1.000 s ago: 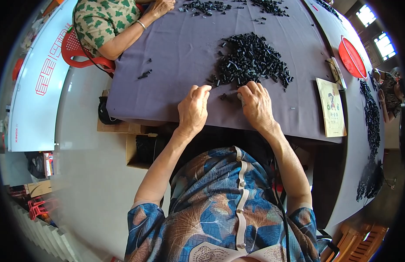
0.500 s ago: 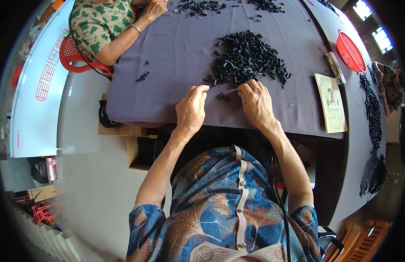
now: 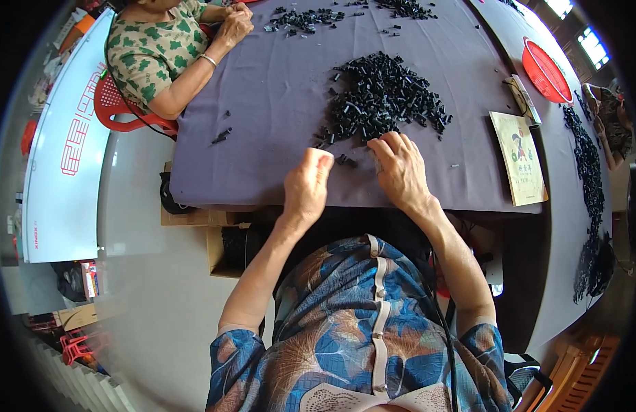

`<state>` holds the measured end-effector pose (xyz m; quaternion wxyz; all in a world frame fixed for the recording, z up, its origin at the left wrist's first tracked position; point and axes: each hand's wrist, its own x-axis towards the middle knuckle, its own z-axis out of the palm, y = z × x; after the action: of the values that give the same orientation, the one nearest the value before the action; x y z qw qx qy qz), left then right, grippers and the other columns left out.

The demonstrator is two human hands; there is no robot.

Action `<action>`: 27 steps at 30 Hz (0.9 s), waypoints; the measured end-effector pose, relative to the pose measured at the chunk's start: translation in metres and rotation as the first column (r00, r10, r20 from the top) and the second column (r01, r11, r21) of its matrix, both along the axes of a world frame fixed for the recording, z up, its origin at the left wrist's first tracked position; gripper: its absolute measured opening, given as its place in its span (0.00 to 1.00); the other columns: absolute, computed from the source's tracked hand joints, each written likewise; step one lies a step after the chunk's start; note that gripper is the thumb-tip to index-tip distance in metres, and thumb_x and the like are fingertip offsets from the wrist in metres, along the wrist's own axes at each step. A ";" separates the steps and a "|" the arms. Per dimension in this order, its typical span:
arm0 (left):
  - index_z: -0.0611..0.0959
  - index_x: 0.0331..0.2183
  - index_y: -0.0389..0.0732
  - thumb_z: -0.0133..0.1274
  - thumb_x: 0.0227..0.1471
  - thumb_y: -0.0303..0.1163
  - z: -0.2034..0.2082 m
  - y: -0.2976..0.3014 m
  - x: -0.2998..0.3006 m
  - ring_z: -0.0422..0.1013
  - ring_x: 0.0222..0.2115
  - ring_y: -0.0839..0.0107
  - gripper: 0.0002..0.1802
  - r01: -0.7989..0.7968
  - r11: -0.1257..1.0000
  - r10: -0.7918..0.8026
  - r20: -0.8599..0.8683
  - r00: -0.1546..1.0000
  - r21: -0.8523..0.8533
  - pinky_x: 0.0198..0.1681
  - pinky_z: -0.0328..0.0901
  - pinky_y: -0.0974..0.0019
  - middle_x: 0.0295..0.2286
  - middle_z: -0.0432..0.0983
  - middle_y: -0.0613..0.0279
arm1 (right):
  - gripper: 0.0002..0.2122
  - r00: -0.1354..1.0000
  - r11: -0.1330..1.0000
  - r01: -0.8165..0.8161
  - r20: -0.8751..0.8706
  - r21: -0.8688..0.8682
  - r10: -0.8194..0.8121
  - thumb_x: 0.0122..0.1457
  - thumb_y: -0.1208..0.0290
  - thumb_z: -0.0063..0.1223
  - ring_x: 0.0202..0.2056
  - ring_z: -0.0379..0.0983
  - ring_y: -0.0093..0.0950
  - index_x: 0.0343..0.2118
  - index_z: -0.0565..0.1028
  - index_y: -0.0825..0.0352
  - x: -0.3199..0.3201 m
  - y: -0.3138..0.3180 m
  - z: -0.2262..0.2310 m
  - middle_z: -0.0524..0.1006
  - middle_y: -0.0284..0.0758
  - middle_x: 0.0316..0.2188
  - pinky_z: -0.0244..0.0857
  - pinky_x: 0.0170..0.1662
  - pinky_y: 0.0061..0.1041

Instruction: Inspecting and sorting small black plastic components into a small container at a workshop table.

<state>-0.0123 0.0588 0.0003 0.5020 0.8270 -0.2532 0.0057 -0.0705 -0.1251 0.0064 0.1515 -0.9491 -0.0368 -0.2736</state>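
A heap of small black tube-like pieces [image 3: 386,96] lies on the purple-grey tablecloth [image 3: 270,123] in front of me. Short of its near edge, my left hand [image 3: 307,185] is raised with thumb and fingers pressed together; whatever they may pinch is too small to make out. My right hand [image 3: 403,172] is at the near edge of the heap, its fingers curled downward. Something pale shows beside its thumb, mostly hidden by the hand. Between my hands a few loose black pieces [image 3: 345,161] rest on the cloth.
Another person's hands [image 3: 237,26] are together at the far left, near more black pieces [image 3: 307,19]. To the right lie a yellowish booklet [image 3: 518,159] and a red plastic basket [image 3: 546,72]. A long strip of black items [image 3: 584,172] runs along the right-hand table.
My left hand has drawn back slightly from the heap and turned its fingertips upward. My right hand stays by the heap's near edge, fingers still curled. The whole view has shifted a little.
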 end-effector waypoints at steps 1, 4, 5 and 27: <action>0.73 0.32 0.39 0.46 0.59 0.35 -0.003 -0.005 -0.005 0.72 0.22 0.50 0.09 0.005 1.000 -0.005 0.028 1.000 0.008 0.22 0.63 0.57 0.20 0.74 0.50 | 0.10 0.999 0.996 -0.048 -0.001 0.077 0.049 0.47 0.77 0.51 0.34 0.68 0.35 0.35 0.74 0.64 -0.003 0.005 0.006 0.70 0.36 0.29 0.61 0.38 0.33; 0.74 0.30 0.37 0.47 0.58 0.36 -0.001 -0.024 -0.018 0.73 0.22 0.51 0.12 0.067 0.989 -0.073 -0.040 0.997 -0.129 0.23 0.64 0.58 0.21 0.74 0.49 | 0.17 0.979 0.947 -0.197 0.008 0.255 0.202 0.40 0.82 0.51 0.35 0.67 0.40 0.37 0.72 0.67 -0.017 0.015 0.017 0.70 0.38 0.31 0.63 0.39 0.35; 0.74 0.30 0.36 0.47 0.59 0.37 -0.001 -0.030 -0.021 0.73 0.22 0.52 0.13 0.087 0.982 -0.107 -0.113 0.988 -0.169 0.23 0.63 0.58 0.21 0.74 0.48 | 0.18 0.971 0.930 -0.227 0.000 0.290 0.237 0.39 0.83 0.51 0.35 0.67 0.41 0.38 0.72 0.68 -0.022 0.017 0.020 0.71 0.39 0.31 0.63 0.39 0.35; 0.72 0.27 0.36 0.39 0.61 0.46 -0.005 -0.060 -0.025 0.68 0.18 0.52 0.22 0.224 0.970 -0.241 -0.255 0.937 -0.093 0.22 0.59 0.56 0.16 0.69 0.50 | 0.17 0.981 0.911 -0.191 0.051 0.364 0.185 0.35 0.85 0.47 0.30 0.67 0.41 0.34 0.69 0.68 -0.043 -0.014 -0.001 0.67 0.39 0.26 0.63 0.33 0.35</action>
<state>-0.0377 -0.0008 -0.0048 0.5538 0.7685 -0.2798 -0.1561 -0.1139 -0.1390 0.0053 0.3517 -0.8938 -0.0772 -0.2673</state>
